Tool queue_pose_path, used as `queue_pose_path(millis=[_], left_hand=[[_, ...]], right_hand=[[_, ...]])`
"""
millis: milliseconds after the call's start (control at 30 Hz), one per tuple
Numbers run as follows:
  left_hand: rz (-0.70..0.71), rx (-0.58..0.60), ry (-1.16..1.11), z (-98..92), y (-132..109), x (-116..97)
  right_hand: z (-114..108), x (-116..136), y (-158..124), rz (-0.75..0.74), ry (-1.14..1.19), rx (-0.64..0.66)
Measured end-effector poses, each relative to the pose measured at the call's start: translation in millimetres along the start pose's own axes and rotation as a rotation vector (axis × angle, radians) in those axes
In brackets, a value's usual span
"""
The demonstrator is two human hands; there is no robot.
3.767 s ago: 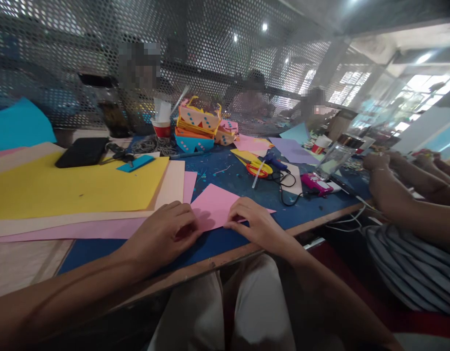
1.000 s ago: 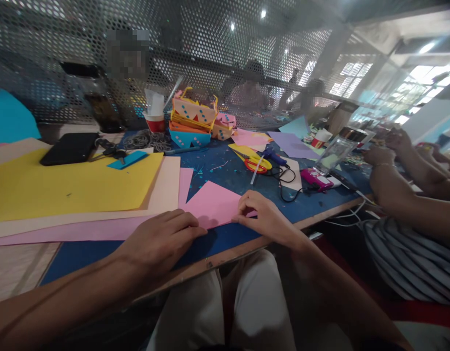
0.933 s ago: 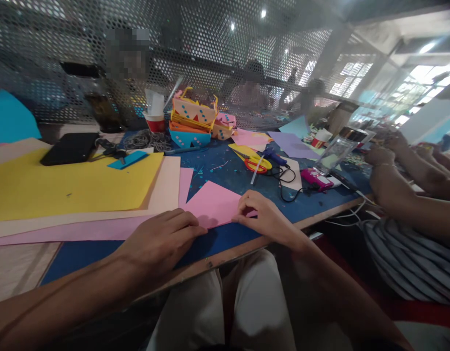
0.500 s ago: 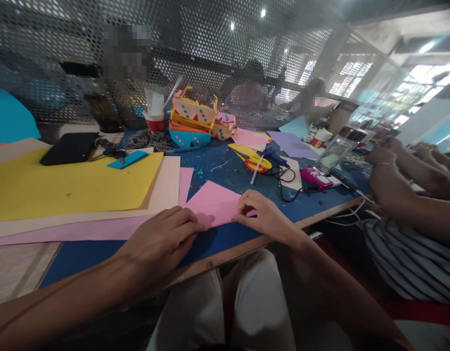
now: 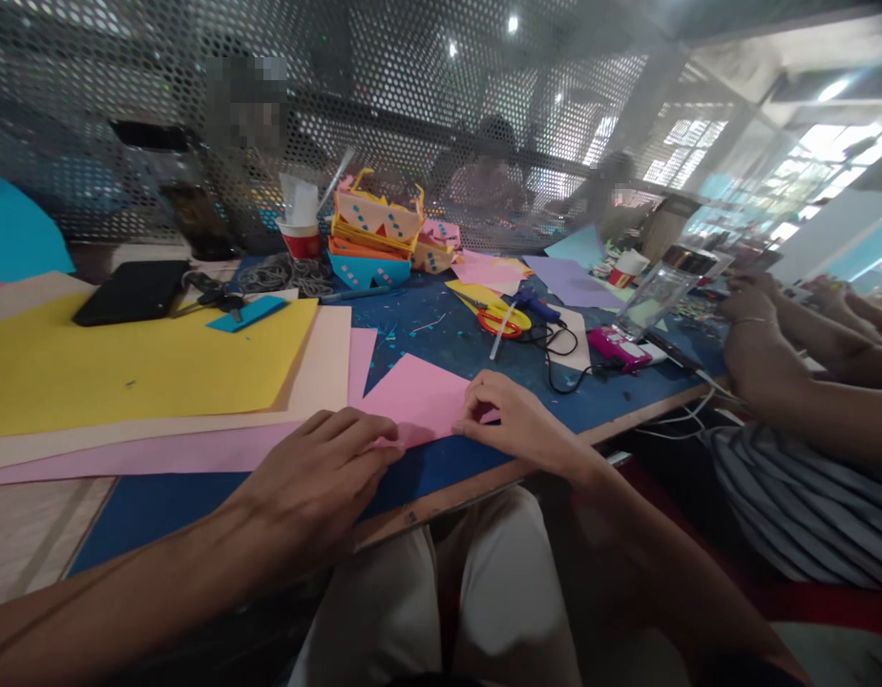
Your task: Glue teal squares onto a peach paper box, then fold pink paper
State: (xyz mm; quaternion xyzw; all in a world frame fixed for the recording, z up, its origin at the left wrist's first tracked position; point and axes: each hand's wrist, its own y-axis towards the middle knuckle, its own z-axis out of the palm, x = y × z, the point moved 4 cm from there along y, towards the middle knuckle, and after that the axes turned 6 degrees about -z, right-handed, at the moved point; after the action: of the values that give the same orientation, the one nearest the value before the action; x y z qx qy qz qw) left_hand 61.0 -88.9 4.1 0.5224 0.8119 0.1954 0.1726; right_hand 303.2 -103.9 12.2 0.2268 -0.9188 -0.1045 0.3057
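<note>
A piece of pink paper [image 5: 421, 396] lies on the blue table mat in front of me, one straight edge towards my body. At its near left corner, my left hand [image 5: 333, 463] is closed, thumb and fingers pinching the paper's edge. My right hand [image 5: 499, 412] grips the right end of the same edge between thumb and curled fingers. Part of the right corner is hidden behind that hand. To the left, large sheets of yellow paper [image 5: 140, 367], cream and pink paper lie in a stack, reaching under my left hand's side.
Scissors [image 5: 502, 322], a blue glue gun [image 5: 537, 305] and its black cord lie beyond the paper. Farther back stand folded paper crafts [image 5: 376, 234] and a paper cup [image 5: 300, 237]. A phone [image 5: 133, 291] rests on the yellow sheet. Another person's arm [image 5: 799, 377] is at right.
My left hand's fingers have shifted slightly at the pink paper's near left corner, the thumb now showing more. My right hand keeps its place. The view has moved a little.
</note>
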Motion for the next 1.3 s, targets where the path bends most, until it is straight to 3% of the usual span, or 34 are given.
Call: queue_pose_path(millis=[133, 267, 633, 1300], left_hand=[[0.058, -0.038, 0.163, -1.6, -0.1, -11.9], [0.073, 0.010, 0.208, -5.0, 0.8, -20.5], [0.005, 0.174, 0.192, -2.1, 8.1, -24.1], [-0.057, 0.167, 0.066, -0.9, 4.0, -24.6]], right_hand=[[0.0, 1.5, 1.0, 0.005, -0.024, 0.014], [-0.4, 3.7, 1.7, 0.009, -0.042, 0.029], [-3.3, 5.1, 2.1, 0.025, -0.059, 0.047], [-13.0, -8.1, -13.4, 0.046, 0.004, 0.001]])
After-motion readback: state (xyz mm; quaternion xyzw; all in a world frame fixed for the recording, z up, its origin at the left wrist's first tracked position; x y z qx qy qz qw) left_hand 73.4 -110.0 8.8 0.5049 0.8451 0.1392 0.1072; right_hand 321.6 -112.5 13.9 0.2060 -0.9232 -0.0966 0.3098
